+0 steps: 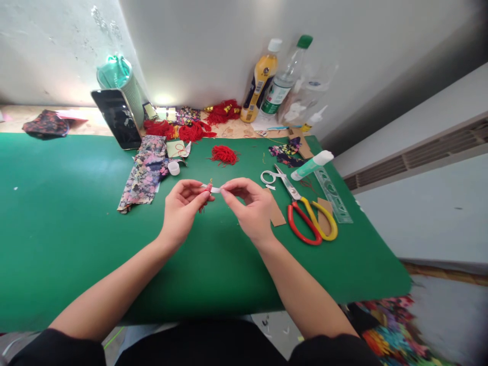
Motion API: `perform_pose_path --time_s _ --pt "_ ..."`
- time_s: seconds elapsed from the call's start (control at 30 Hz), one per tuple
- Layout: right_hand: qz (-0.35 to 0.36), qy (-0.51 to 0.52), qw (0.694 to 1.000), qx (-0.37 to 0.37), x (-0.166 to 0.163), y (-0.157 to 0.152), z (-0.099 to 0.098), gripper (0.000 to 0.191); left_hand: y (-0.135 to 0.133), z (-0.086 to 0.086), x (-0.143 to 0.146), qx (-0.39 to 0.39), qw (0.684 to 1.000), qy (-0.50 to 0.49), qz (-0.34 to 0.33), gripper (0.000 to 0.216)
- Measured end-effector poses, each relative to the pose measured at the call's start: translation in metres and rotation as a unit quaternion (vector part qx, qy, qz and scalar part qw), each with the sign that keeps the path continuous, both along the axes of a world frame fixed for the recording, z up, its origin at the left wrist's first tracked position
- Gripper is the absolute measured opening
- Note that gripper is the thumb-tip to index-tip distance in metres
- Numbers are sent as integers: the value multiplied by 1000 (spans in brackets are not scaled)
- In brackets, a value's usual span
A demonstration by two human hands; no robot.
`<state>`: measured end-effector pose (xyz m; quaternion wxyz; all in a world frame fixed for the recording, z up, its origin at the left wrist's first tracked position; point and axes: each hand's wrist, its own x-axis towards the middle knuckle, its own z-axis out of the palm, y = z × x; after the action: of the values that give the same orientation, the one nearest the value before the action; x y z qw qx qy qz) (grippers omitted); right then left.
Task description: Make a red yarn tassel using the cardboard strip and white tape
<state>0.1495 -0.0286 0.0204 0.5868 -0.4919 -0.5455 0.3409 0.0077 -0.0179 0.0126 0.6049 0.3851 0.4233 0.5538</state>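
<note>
Over the green mat, my left hand and my right hand meet at the fingertips. Both pinch a small white strip, maybe tape or paper, stretched between them. A small red tassel hangs from the left hand's pinch. A loose red tassel lies on the mat just beyond the hands.
Red-and-yellow scissors, a glue stick, a clear ruler and a tape ring lie to the right. Floral fabric, a phone, more red tassels and two bottles stand farther back.
</note>
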Motion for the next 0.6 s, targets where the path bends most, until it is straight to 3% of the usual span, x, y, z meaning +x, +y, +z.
perform_pose_path --time_s 0.6 --pt "-22 11 1000 -10 2 2 -3 5 1 5 -2 -88 990 -103 -47 24"
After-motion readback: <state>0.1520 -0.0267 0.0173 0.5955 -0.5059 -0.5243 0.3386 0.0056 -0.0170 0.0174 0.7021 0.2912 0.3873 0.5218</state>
